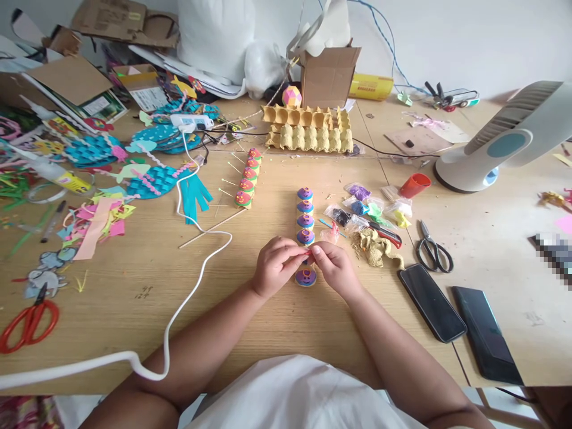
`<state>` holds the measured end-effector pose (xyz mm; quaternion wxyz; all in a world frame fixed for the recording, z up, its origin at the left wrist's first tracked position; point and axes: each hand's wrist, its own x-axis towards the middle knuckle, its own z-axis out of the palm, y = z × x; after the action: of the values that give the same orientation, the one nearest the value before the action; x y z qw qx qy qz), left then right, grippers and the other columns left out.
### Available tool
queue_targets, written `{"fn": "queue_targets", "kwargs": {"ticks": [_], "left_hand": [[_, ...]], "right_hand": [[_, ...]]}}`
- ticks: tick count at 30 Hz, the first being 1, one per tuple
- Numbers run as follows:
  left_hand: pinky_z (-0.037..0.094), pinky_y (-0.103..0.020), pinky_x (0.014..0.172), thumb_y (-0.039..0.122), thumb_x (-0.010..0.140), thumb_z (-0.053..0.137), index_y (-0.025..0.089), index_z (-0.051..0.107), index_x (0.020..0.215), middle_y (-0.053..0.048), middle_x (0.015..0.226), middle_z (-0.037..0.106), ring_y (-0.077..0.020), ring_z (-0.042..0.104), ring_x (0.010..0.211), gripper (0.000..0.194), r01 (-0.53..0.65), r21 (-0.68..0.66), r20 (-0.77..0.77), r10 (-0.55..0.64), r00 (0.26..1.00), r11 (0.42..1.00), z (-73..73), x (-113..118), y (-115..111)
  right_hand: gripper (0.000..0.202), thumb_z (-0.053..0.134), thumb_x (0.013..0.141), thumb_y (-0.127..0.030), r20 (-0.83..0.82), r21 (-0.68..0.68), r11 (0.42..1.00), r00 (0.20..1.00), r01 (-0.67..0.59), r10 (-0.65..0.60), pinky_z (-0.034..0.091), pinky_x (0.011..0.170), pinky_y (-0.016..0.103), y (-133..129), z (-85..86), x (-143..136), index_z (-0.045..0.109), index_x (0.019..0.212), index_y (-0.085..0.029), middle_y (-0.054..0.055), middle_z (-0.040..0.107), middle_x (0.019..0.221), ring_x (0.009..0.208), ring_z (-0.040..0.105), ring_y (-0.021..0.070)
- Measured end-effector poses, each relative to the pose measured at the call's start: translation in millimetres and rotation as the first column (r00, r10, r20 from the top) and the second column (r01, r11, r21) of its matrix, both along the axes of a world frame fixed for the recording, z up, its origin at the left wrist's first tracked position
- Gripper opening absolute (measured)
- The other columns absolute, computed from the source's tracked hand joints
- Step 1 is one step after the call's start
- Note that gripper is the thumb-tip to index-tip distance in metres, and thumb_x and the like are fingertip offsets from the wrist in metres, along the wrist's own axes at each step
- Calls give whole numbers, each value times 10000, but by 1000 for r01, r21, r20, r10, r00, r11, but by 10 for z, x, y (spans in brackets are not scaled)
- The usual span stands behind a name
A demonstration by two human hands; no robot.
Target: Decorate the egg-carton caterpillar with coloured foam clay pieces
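My left hand [277, 265] and my right hand [336, 269] meet with fingertips pinched together over a row of egg-carton cups [305, 221]. A tiny red piece [308, 252], apparently modelling clay, shows between the fingertips. The cups are coated in purple and blue, with small orange loops on top. A smiling face marks the nearest cup [305, 277], just below my hands; the cup directly under my fingers is mostly hidden. To the left stands a second row of cups [248, 179], red and green, with thin pale sticks poking out of its side.
Bags of coloured clay [357, 205], a red utility knife [388, 234], scissors [429, 250] and a phone [432, 302] lie to the right. A white cable [196, 286] crosses the left side. Behind are egg cartons [308, 132]; a fan [496, 143] stands at right.
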<state>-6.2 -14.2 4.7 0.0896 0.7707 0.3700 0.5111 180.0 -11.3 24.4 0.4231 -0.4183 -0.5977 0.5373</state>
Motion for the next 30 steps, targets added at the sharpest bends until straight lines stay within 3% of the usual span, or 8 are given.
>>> {"fn": "queue_targets", "kwargs": {"ticks": [5,9,12,18,20,23,25,30], "left_hand": [[580,-305,803,262,965,718,260,769,1030,-22,906,760,-156,710,844,83,-35,-25,17,36,999,999,4,-2,-3],[585,-302,777,267,943,747,245,716,1148,-37,960,758,-156,690,836,209,-45,-44,45,47,998,998,-24,-8,11],[576,-296,751,279,942,751,240,692,1187,-37,960,746,-143,651,788,255,-48,-82,73,54,996,996,-48,-23,30],[570,-300,741,269,978,683,226,705,1151,-52,960,743,-143,627,756,179,-70,-112,83,80,993,991,-50,-38,54],[570,-297,747,243,982,670,226,707,1148,-49,963,744,-140,627,757,171,-64,-98,82,72,994,993,-49,-34,56],[574,-297,755,247,989,658,226,709,1144,-55,997,751,-143,642,784,165,-66,-113,72,74,995,991,-61,-31,59],[577,-299,755,261,995,650,229,710,1144,-59,1010,753,-147,653,801,164,-75,-133,62,83,995,988,-72,-34,62],[584,-295,757,235,991,651,227,711,1141,-56,1000,748,-141,653,786,161,-69,-103,62,75,995,992,-68,-33,63]], "right_hand": [[487,667,896,-693,-63,-63,995,995,-79,75,479,659,297,-2,-11,-8,707,875,-208,29,666,769,703,579,164],[424,749,856,-638,-117,-89,995,993,-43,32,476,656,302,-8,-2,-17,708,892,-218,26,674,770,693,577,163],[425,752,854,-634,-152,-119,993,988,-4,-15,449,644,303,5,8,5,678,808,-219,13,660,722,646,545,146],[660,661,893,-691,-268,-178,982,958,57,-104,242,539,305,63,-42,45,441,483,-223,-13,475,516,517,325,111],[610,689,878,-673,-336,-205,978,935,48,-116,217,535,302,72,-30,45,514,516,-214,-3,526,570,520,318,103],[392,826,775,-591,-396,-280,960,908,26,-140,228,532,283,75,11,38,690,754,-223,-3,629,726,540,335,91],[382,891,703,-539,-395,-317,948,906,21,-152,257,536,273,75,25,36,713,862,-240,-13,637,757,556,355,92],[457,863,705,-617,-368,-326,945,921,5,-132,261,532,270,74,-3,42,647,701,-216,-21,566,650,549,342,93]]}}
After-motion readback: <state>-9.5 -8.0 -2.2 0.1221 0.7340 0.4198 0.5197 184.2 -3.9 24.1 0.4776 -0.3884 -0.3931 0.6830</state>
